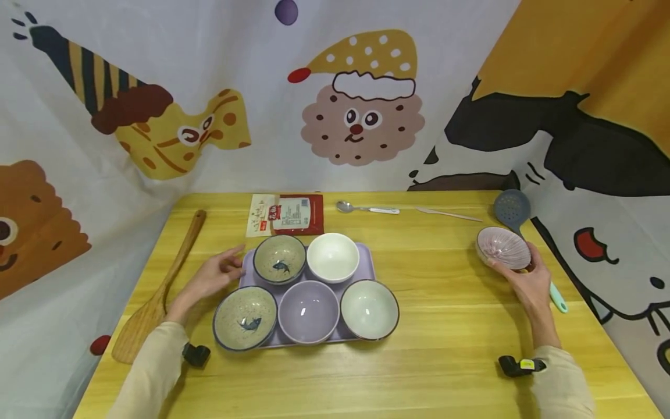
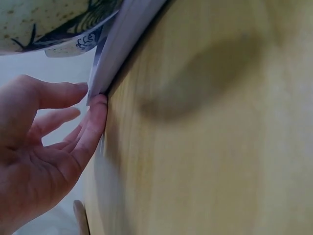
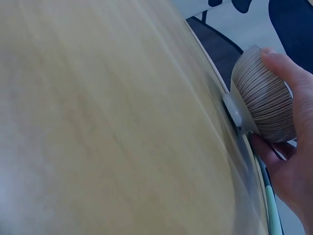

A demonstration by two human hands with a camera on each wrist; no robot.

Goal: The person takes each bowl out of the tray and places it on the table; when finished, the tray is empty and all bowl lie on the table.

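Far to the right, my right hand (image 1: 530, 280) holds a small pink striped bowl (image 1: 503, 248) by its side, with the thumb near the rim. The bowl is tilted, and its ribbed outer wall (image 3: 264, 98) shows in the right wrist view. My left hand (image 1: 211, 278) lies at the left edge of a lilac tray (image 1: 367, 256). In the left wrist view its fingers reach the tray's rim (image 2: 122, 46), fairly straight. On the tray stand several bowls: two speckled fish bowls (image 1: 264, 259) (image 1: 237, 326), a white bowl (image 1: 333, 258), a purple bowl (image 1: 309, 312) and a pale dark-rimmed bowl (image 1: 369, 309).
A wooden spatula (image 1: 143, 326) lies left of my left hand. Behind the tray are a red-and-white food packet (image 1: 287, 214), a spoon (image 1: 366, 208) and a thin pale stick (image 1: 448, 215). A grey skimmer (image 1: 512, 208) with a mint handle end lies by the right hand.
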